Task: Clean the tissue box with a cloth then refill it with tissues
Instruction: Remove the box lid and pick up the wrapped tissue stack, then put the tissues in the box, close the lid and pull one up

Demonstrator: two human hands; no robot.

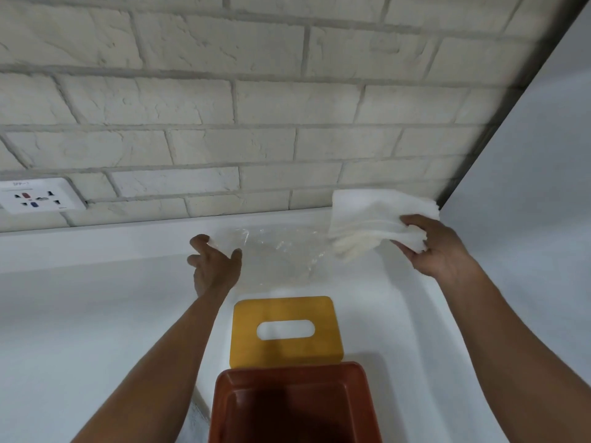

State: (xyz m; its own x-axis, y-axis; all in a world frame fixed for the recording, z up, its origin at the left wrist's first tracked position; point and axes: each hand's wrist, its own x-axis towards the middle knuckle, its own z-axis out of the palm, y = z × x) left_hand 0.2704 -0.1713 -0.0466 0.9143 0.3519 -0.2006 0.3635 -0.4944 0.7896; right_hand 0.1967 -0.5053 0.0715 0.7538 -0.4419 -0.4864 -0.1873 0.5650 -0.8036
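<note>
My right hand (438, 247) is gripping a white stack of tissues (367, 225) at far right, while my left hand (214, 266) is pinching the clear plastic wrapper (281, 254). The brown tissue box (287, 369) is sitting open nearest me, its yellow lid (287, 350) lying just beyond on the counter (96, 314).

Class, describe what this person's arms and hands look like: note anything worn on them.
The left forearm and right forearm are bare to the frame's edge: no sleeves show. The left hand and right hand wear no gloves, and no watch, bracelet or ring is visible.
</note>
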